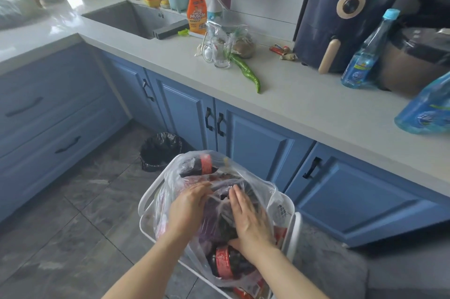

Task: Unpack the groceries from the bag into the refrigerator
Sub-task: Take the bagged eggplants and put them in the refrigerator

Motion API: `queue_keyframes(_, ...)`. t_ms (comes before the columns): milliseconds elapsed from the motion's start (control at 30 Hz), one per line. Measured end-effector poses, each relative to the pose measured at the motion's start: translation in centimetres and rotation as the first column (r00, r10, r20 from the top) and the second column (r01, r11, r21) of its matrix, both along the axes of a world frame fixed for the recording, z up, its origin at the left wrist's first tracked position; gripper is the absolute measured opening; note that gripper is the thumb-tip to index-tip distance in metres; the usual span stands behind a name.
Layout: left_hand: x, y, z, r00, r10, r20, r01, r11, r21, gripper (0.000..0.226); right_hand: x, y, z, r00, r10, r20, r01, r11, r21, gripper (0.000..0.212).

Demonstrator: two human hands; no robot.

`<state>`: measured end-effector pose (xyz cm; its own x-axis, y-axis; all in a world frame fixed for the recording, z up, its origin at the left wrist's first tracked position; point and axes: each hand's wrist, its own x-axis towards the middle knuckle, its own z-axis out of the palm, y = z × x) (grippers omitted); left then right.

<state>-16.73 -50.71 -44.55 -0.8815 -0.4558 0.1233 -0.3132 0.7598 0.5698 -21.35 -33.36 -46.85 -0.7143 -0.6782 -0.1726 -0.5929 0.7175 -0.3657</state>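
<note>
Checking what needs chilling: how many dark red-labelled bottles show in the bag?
2: one bottle at the far side of the clear bag, one nearest the person. Others may be hidden beneath.

Crumpled plastic bag [220, 203] blurs its dark contents. A blue bottle [428, 108] is cut off at the right edge. Far-left counter items are blurred.

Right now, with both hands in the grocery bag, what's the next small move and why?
Probably close both hands around the dark purple item between them and lift it straight up. The left hand and right hand lie flat against it, inside the bag, with bottles packed underneath. No refrigerator is in view yet.
</note>
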Motion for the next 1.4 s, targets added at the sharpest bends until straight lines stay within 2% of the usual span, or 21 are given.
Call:
queue_keyframes(200, 0.3, 0.0, -0.4, 0.993, -0.105, 0.057, 0.107, 0.993, -0.041, 0.021, -0.8, -0.3, -0.2, 0.997, -0.054, -0.06, 0.059, 0.994, 0.09, 0.118)
queue_keyframes(233, 0.4, 0.1, -0.4, 0.983, -0.16, 0.093, 0.164, 0.986, -0.036, 0.033, -1.0, -0.5, -0.3, 0.998, -0.038, -0.053, 0.044, 0.994, 0.103, 0.117)
queue_keyframes(333, 1.1, 0.6, -0.4, 0.875, -0.305, 0.376, 0.344, 0.938, -0.038, 0.106, -1.2, -0.8, -0.5, 0.998, 0.022, -0.061, -0.015, 0.994, 0.106, 0.109)
queue_keyframes(367, 1.3, 0.7, -0.4, 0.834, -0.311, 0.456, 0.39, 0.916, -0.088, 0.12, -1.1, -0.8, -0.5, 0.997, 0.027, -0.073, -0.019, 0.994, 0.105, 0.105)
queue_keyframes(433, 1.4, 1.0, -0.6, 0.804, -0.28, 0.524, 0.427, 0.886, -0.182, 0.129, -0.9, -0.9, -0.8, 0.993, 0.016, -0.119, -0.005, 0.996, 0.091, 0.098)
queue_keyframes(567, 0.3, 1.5, -1.0, 0.809, -0.218, 0.546, 0.409, 0.876, -0.254, 0.129, -0.9, -1.2, -1.2, 0.985, -0.019, -0.171, 0.036, 0.995, 0.095, 0.101)
queue_keyframes(700, -0.2, 1.0, -0.9, 0.783, -0.256, 0.567, 0.466, 0.845, -0.262, 0.122, -1.1, -1.0, -0.9, 0.988, 0.003, -0.153, 0.003, 0.999, 0.045, 0.103)
queue_keyframes(767, -0.3, 0.3, -1.0, 0.785, -0.276, 0.554, 0.486, 0.829, -0.277, 0.12, -1.3, -1.0, -1.1, 0.987, 0.034, -0.158, -0.029, 0.999, 0.032, 0.101)
queue_keyframes(900, -0.7, -0.2, -1.2, 0.784, -0.31, 0.538, 0.489, 0.842, -0.228, 0.111, -1.5, -1.3, -1.2, 0.979, -0.042, -0.197, 0.053, 0.997, 0.05, 0.097)
queue_keyframes(1100, -0.7, -0.8, 0.0, 0.82, -0.345, 0.457, 0.485, 0.842, -0.235, 0.102, -0.9, -1.9, -0.2, 0.973, -0.033, -0.227, 0.055, 0.995, 0.089, 0.09)
queue_keyframes(1200, -0.8, -0.7, 0.7, 0.828, -0.357, 0.432, 0.482, 0.847, -0.226, 0.099, -0.6, -1.8, 0.7, 0.982, -0.043, -0.186, 0.054, 0.997, 0.052, 0.081)
queue_keyframes(1300, -0.9, -1.0, 1.2, 0.828, -0.339, 0.447, 0.483, 0.836, -0.261, 0.103, -0.2, -1.7, 2.1, 0.977, -0.099, -0.19, 0.101, 0.995, 0.0, 0.057)
queue_keyframes(1400, -0.7, -1.3, 2.0, 0.826, -0.357, 0.436, 0.504, 0.814, -0.29, 0.102, 0.8, -1.5, 3.3, 0.98, -0.121, -0.158, 0.118, 0.993, -0.033, 0.044)
